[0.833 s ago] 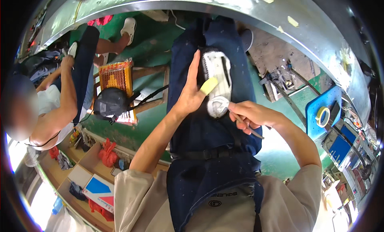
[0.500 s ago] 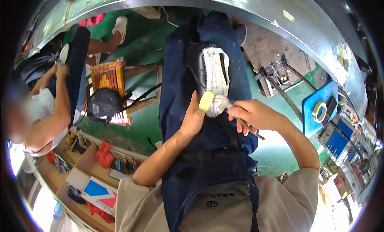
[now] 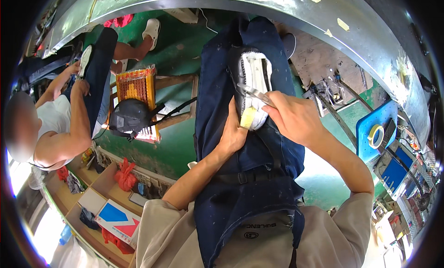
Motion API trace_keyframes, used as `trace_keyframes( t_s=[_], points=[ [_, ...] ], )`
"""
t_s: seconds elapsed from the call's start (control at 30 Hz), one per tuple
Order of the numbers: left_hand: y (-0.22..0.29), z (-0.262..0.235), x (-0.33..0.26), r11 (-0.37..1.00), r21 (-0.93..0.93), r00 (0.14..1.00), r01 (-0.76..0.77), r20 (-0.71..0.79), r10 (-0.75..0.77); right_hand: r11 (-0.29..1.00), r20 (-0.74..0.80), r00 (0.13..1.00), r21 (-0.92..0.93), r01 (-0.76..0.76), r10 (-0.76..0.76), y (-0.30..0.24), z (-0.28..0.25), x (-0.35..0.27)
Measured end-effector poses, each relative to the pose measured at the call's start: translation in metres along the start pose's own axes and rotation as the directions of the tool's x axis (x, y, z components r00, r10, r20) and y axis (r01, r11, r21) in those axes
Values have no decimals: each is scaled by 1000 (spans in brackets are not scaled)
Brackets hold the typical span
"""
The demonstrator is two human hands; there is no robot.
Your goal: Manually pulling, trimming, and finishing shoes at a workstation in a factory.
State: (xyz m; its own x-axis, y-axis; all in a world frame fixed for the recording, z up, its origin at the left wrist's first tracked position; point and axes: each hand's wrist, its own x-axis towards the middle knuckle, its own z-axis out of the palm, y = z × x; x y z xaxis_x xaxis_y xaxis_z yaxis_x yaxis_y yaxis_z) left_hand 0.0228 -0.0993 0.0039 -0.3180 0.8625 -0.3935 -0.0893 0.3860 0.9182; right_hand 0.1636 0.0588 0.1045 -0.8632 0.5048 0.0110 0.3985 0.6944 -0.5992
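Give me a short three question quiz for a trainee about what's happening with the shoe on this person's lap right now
1. True or false: the white shoe lies on the dark blue apron over the person's lap.
2. Which of the hands holds the metal tool? A. left hand B. right hand C. neither
3. Fill in: the left hand steadies the end of the shoe nearest the person, beside a ____ coloured patch.

Key:
1. True.
2. B: the right hand grips the tool, whose tip reaches over the shoe.
3. Yellow.
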Motion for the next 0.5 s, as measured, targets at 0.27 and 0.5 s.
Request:
trace_keyframes(
  t_s=[0.27,0.5],
  points=[
    [6,-22,28,835,-371,912,407,216,-349,971,62,974,89,-223,218,20,26,-11],
    [42,-12,14,962,152,972,-226,93,214,-139,645,597,726,-673,476,42,-4,-46]
  ],
)
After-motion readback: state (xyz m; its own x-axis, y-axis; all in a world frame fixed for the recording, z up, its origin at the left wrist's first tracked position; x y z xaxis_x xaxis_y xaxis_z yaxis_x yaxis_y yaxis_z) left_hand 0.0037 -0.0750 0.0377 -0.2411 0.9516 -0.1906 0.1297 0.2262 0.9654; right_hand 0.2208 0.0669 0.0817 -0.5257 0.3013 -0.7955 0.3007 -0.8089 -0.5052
